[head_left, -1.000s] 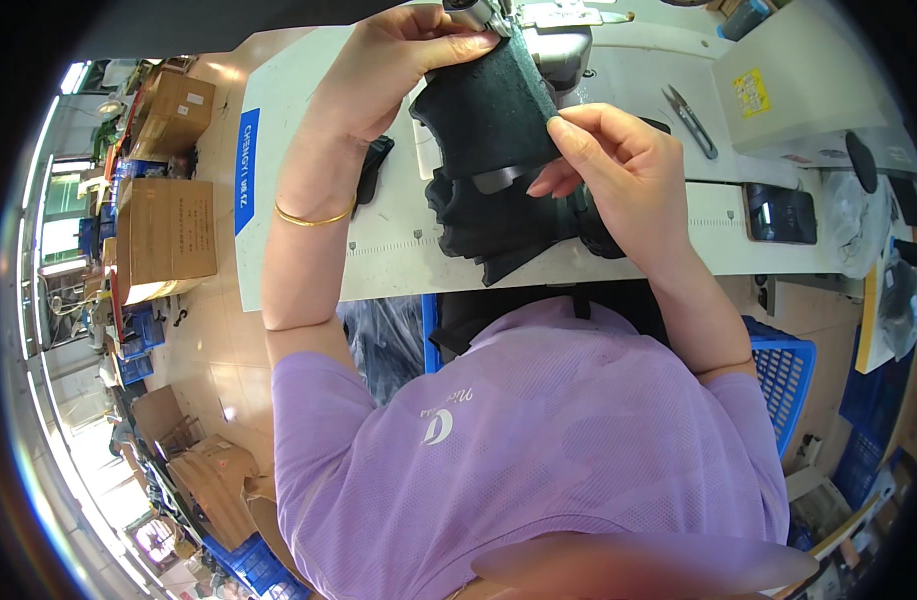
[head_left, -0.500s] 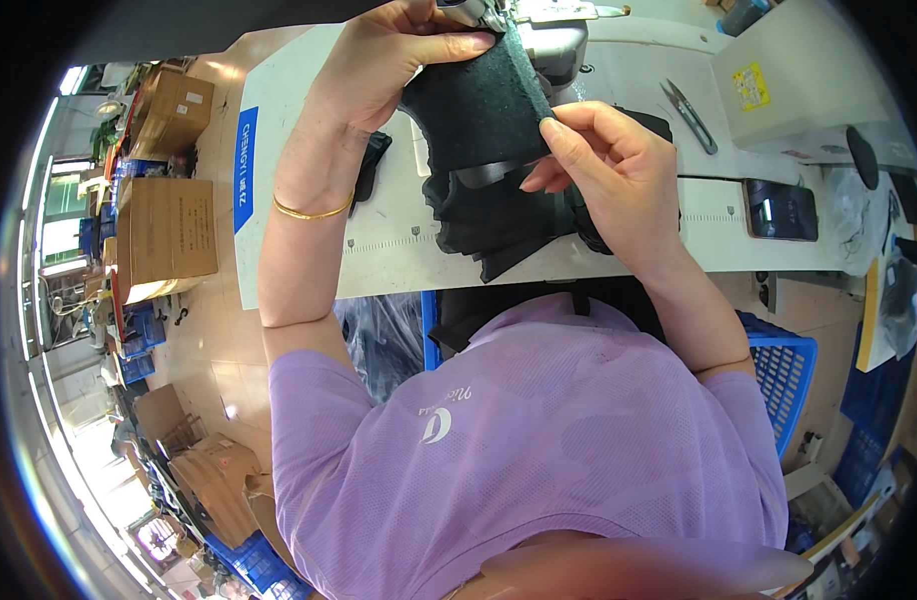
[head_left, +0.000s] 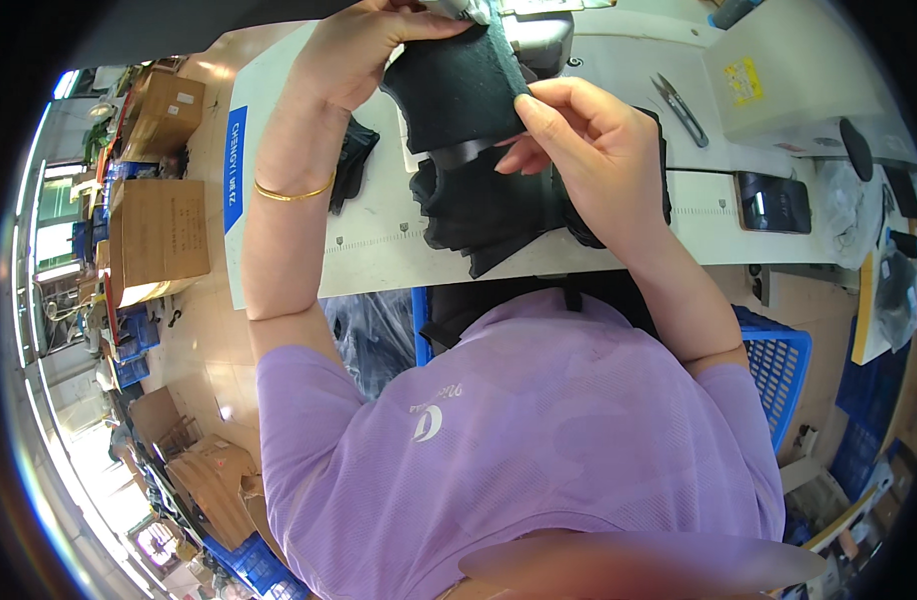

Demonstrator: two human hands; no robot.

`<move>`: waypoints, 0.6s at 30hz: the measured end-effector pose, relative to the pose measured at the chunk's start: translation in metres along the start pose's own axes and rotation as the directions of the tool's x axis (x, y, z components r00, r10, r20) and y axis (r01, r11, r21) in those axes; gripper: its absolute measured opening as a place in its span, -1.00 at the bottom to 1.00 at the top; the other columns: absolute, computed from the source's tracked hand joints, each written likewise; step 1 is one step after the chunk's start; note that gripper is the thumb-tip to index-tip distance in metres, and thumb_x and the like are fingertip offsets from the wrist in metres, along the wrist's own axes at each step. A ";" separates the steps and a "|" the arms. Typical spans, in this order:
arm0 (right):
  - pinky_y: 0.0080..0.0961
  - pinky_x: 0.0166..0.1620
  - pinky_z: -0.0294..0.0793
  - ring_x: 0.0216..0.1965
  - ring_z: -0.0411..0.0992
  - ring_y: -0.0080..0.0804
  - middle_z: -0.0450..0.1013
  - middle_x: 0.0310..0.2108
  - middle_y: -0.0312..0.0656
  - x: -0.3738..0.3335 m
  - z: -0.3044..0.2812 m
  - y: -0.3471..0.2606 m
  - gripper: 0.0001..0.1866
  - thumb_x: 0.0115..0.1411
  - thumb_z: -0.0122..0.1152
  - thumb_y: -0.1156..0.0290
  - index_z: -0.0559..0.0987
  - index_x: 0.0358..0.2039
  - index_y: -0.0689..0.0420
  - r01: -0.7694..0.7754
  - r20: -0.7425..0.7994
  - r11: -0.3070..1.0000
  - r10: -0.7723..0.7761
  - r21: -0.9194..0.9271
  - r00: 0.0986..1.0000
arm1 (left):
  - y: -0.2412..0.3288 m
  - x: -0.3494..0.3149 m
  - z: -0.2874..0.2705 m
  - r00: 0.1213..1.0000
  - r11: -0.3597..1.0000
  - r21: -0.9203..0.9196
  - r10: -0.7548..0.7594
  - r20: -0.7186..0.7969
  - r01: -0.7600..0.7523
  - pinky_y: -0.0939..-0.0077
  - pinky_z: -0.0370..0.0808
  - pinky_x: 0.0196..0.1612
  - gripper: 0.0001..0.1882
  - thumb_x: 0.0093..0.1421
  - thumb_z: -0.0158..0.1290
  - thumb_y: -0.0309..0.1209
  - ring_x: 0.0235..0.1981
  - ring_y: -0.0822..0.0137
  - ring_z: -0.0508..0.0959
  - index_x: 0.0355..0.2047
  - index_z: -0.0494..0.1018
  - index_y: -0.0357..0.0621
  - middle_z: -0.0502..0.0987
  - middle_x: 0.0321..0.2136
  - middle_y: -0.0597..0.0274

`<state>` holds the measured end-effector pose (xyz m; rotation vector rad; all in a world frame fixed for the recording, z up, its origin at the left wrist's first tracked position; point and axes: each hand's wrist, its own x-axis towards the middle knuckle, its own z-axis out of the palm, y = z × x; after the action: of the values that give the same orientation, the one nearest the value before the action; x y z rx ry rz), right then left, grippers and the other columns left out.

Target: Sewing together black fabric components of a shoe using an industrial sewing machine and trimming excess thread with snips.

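Black cloth piece (head_left: 449,90): it is lying between the two hands, its upper end being under the left thumb and its lower right corner being at the right fingertips.
Left hand (head_left: 344,55): the thumb is lying on the upper part of the cloth; the other fingers are partly hiding at the top edge, so how tightly they are closing I cannot tell.
Right hand (head_left: 601,145): thumb and forefinger are pinching the corner with no gap showing, while the other fingers are curling loosely, apart from the cloth.
Sewing machine (head_left: 542,42): it is standing just beyond the left fingertips; its metal foot (head_left: 469,9) is nearly touching the thumb.
Edge work: the person seems to be guiding the right edge toward the foot, I judge; the stitching point is not showing clearly.
Dark cloth pile (head_left: 479,210): it is lying below the right fingertips, nearer to the body.
Snips (head_left: 682,112): they are resting to the right of the right fingers, well apart.
Next move: it is probably calling for keeping this edge straight and lightly tight, the left thumb staying clear of the foot.
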<state>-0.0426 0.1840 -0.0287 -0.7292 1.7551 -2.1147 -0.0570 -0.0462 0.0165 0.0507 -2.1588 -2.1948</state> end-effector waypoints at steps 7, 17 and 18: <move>-0.67 -0.36 0.52 -0.44 0.59 -0.52 0.58 -0.43 -0.21 0.010 -0.003 0.004 -0.79 0.34 0.11 0.39 0.58 -0.21 0.30 0.058 0.030 0.997 -0.056 -0.058 0.998 | -0.017 0.023 -0.031 0.980 0.980 0.023 -0.199 -0.010 0.199 0.41 0.51 -0.04 -0.71 0.04 0.13 -0.72 -0.20 0.29 0.59 -0.20 0.57 -0.27 0.62 -0.23 0.17; -0.67 -0.42 0.54 -0.51 0.58 -0.57 0.56 -0.57 -0.22 0.025 0.004 0.009 -0.81 0.27 0.12 0.42 0.59 -0.34 0.31 0.124 -0.045 0.992 -0.125 -0.026 0.991 | -0.027 0.019 -0.002 0.934 0.937 0.237 0.305 -0.188 -0.258 0.32 0.50 -0.05 -0.65 0.00 0.20 -0.64 -0.14 0.20 0.55 -0.14 0.51 -0.24 0.58 -0.17 0.12; -0.67 -0.42 0.54 -0.51 0.58 -0.57 0.56 -0.57 -0.22 0.025 0.003 0.008 -0.81 0.27 0.12 0.42 0.59 -0.34 0.31 0.124 -0.046 0.992 -0.126 -0.026 0.991 | -0.027 0.013 0.007 0.902 0.909 0.296 0.365 -0.231 -0.292 0.31 0.50 -0.05 -0.65 0.00 0.20 -0.63 -0.15 0.18 0.55 -0.15 0.51 -0.24 0.58 -0.18 0.11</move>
<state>-0.0618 0.1668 -0.0312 -0.8219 1.8050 -2.2130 -0.0707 -0.0396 -0.0096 0.0060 -2.0903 -1.6105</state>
